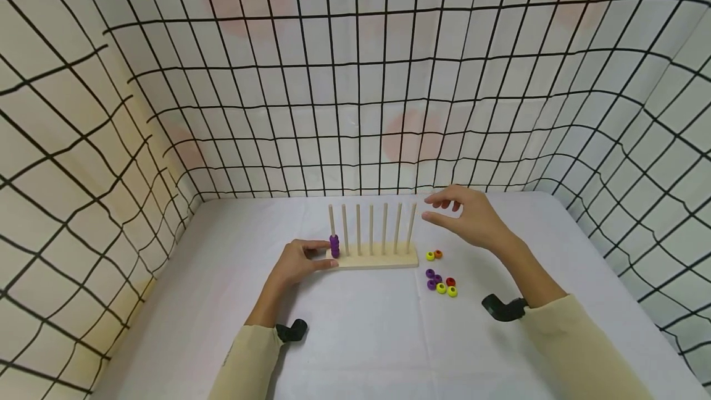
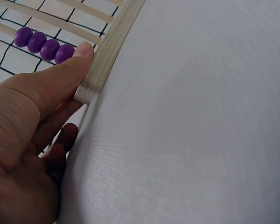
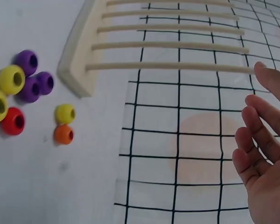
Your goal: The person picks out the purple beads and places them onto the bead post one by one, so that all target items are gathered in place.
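A wooden peg rack [image 1: 378, 262] with a row of upright pegs stands on the table. At its left end my left hand [image 1: 298, 262] grips the base, with the thumb at the front, as the left wrist view confirms. Several purple beads [image 2: 43, 45] are stacked on the leftmost peg, close by that thumb. My right hand [image 1: 471, 216] is raised beside the top of the rightmost peg [image 3: 168, 66], its fingers loosely bent and holding nothing. In the right wrist view, the thumb [image 3: 269, 77] overlaps the tip of that peg.
To the right of the rack lie loose beads: a yellow bead [image 1: 430, 256] beside an orange bead [image 1: 438, 254], and nearer, purple beads [image 1: 431, 284], a red bead [image 1: 450, 281] and more yellow ones. Black netting [image 1: 355, 104] over white cloth surrounds the white-covered table [image 1: 355, 338].
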Motion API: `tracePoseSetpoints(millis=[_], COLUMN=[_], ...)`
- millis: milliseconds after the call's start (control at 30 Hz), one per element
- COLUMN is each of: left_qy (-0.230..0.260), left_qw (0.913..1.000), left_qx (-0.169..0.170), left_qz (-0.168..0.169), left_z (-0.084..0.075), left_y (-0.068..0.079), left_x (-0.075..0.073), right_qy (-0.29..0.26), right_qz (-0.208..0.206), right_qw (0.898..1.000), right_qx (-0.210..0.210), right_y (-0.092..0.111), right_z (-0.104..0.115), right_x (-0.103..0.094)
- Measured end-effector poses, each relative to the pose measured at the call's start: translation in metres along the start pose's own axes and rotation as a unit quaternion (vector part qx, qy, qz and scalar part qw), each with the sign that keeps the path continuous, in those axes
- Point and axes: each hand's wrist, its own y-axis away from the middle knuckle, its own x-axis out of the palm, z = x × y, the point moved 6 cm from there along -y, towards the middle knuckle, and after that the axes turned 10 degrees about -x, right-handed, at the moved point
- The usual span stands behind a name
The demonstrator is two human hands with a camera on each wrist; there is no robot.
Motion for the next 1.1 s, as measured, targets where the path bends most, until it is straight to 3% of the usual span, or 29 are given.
tracePoseSetpoints(millis=[233,700,1100], left_qy=[0.004,0.000,-0.003], left_qw=[0.9998,1.0000,0.9999], left_qx=[0.006,-0.004,-0.011], left_qz=[0.021,0.009,0.003], left_z=[-0.001,-0.001,0.003], left_y=[-0.001,-0.001,0.001], left_x=[0.010,0.000,-0.002], right_qy=[0.008,-0.013,-0.055], right_qz=[0.010,0.070,0.082], right_qw=[0.999,0.994,0.991], right_qx=[0.036,0.082,0.088], right_y=[0.031,0.071,0.096], right_z=[-0.028,-0.067,-0.084], right_x=[0.001,0.041,0.070])
